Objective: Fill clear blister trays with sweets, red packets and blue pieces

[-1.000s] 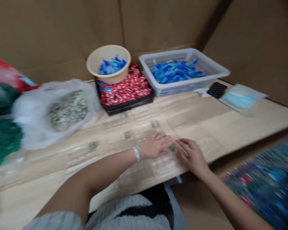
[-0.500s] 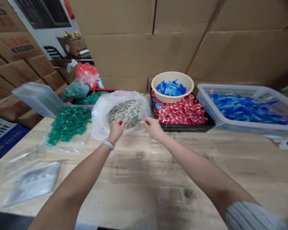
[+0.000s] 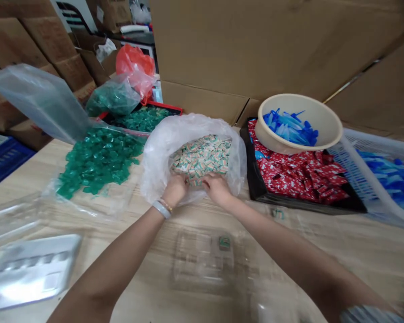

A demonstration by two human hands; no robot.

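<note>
My left hand (image 3: 176,190) and my right hand (image 3: 217,187) are side by side at the near rim of a white plastic bag (image 3: 157,148). The bag lies open and holds a heap of small printed green-and-beige packets (image 3: 204,154). Both hands have curled fingers, with the tips down at the near edge of the heap. What they pinch is hidden. A bracelet and a pale band circle my left wrist. Between my forearms lies a clear plastic tray (image 3: 202,264), blurred, with one small green packet (image 3: 224,242) in its corner.
Green pieces (image 3: 101,157) lie left of the bag. At right, a cream basin (image 3: 299,101) of blue pieces rests on red packets (image 3: 299,175) in a black tray (image 3: 256,179). Beyond is a white basket (image 3: 377,175). A silvery tray (image 3: 33,269) lies front left.
The view has turned right and come closer to the bag. My hands, earlier apart with pinched fingers over the bag, are now closer together and lower at the heap's near edge.
</note>
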